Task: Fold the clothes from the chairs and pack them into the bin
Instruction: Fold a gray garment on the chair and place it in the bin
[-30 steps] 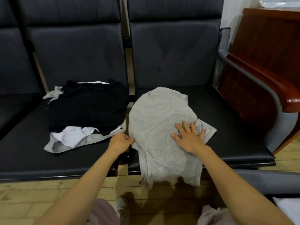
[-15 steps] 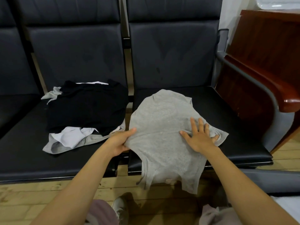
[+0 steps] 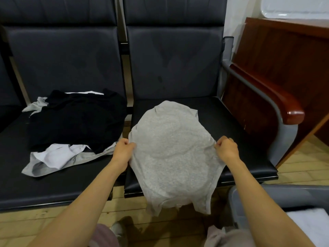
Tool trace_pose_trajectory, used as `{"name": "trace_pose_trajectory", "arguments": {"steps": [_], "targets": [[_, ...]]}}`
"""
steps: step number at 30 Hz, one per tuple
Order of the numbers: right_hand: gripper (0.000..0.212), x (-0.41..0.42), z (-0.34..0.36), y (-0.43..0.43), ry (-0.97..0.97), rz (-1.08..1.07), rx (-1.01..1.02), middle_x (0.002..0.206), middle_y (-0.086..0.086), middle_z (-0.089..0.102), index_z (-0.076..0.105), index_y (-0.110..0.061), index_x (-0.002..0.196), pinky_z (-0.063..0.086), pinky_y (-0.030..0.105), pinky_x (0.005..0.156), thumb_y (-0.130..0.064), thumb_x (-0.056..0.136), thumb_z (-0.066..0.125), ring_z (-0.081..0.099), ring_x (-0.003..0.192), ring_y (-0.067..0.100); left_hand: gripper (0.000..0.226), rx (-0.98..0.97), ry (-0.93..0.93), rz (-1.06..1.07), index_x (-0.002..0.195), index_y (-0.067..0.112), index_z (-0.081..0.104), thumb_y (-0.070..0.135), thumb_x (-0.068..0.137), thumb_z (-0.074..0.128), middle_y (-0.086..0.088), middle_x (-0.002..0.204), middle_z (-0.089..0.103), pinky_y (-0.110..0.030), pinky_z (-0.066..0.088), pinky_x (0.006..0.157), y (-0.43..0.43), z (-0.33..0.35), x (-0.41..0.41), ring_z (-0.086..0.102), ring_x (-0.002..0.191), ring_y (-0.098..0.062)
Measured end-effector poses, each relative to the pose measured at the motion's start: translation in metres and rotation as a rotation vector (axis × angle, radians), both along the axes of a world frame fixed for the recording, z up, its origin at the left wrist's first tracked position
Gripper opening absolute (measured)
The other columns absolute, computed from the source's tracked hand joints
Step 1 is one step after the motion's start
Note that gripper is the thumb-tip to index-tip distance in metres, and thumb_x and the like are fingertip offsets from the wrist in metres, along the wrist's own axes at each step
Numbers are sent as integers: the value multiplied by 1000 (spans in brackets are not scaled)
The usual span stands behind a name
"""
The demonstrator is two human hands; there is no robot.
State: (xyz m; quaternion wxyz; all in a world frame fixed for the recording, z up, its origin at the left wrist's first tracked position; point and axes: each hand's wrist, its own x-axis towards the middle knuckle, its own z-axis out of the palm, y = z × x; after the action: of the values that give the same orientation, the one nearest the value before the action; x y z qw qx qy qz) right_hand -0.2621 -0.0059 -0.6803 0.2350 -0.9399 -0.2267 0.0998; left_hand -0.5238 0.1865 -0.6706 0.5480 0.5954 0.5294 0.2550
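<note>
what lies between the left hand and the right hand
The grey shirt fills that stretch, seen in the head view; the left hand and right hand each hold one side edge.

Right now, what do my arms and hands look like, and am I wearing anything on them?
Both forearms are bare from the bottom edge of the picture up to the wrists. No sleeve, watch or bracelet shows. The left hand and the right hand wear no gloves. Whether there are rings is too small to tell.
</note>
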Motion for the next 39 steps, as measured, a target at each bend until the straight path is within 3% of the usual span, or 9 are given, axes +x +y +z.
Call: {"name": "trace_pose_trajectory", "arguments": {"steps": [5,8,10,13,18,22,28,31,39], "targets": [[19,-6,9,-4,145,-54,156,103,15,53,46,-3,108,44,40,76,-20,99,48,54,90,28,46,23,-45,-86,126,25,43,-6,92,37,1,111,44,-31,44,76,-12,15,0,45,98,-20],[14,-11,24,-19,180,-141,364,89,8,52,46,-7,101,40,34,70,-20,99,49,47,71,16,37,-3,-117,-104,117,15,63,-2,96,37,-9,125,56,-21,46,66,-25,29,0,56,88,-14],[14,-17,41,-30,229,-210,504,86,6,53,50,-8,98,39,34,72,-21,96,54,46,70,14,33,-17,-183,-56,124,13,61,2,97,45,-9,124,57,-21,48,67,-31,38,-5,58,91,-14],[18,-28,78,-45,422,-204,653,84,9,57,55,-9,85,43,34,68,-24,94,60,52,73,18,41,18,-260,-53,137,14,51,5,97,49,-8,140,49,-34,46,98,-38,54,-17,51,122,-24],[12,-46,185,-63,715,-32,797,89,11,65,63,-8,94,48,33,66,-19,90,65,62,81,22,44,28,-386,-99,141,14,46,8,98,50,-11,143,46,-36,45,100,-35,125,-22,49,126,-26],[15,-46,246,-72,675,168,966,94,6,67,66,-10,106,49,29,68,-13,92,60,64,85,17,46,144,-558,-40,142,16,45,11,98,53,-8,144,45,-40,43,104,-30,199,-30,48,126,-26],[14,-45,268,-97,107,-24,649,99,11,63,69,-5,98,46,34,75,-12,86,68,58,96,27,49,131,-490,128,141,8,45,-3,94,52,-16,144,45,-39,45,100,-21,215,-62,48,125,-34],[9,-59,277,-98,279,27,915,95,8,63,68,-7,96,47,32,69,-10,89,64,56,97,26,47,117,-503,99,139,11,48,0,94,53,-13,143,47,-39,45,101,-29,219,-67,50,123,-31],[13,-69,291,-103,447,78,885,103,16,67,70,-4,99,54,32,64,-4,91,59,64,84,24,51,192,-610,16,145,13,39,3,96,51,-9,149,39,-41,42,106,-40,243,-74,46,129,-27]]}}
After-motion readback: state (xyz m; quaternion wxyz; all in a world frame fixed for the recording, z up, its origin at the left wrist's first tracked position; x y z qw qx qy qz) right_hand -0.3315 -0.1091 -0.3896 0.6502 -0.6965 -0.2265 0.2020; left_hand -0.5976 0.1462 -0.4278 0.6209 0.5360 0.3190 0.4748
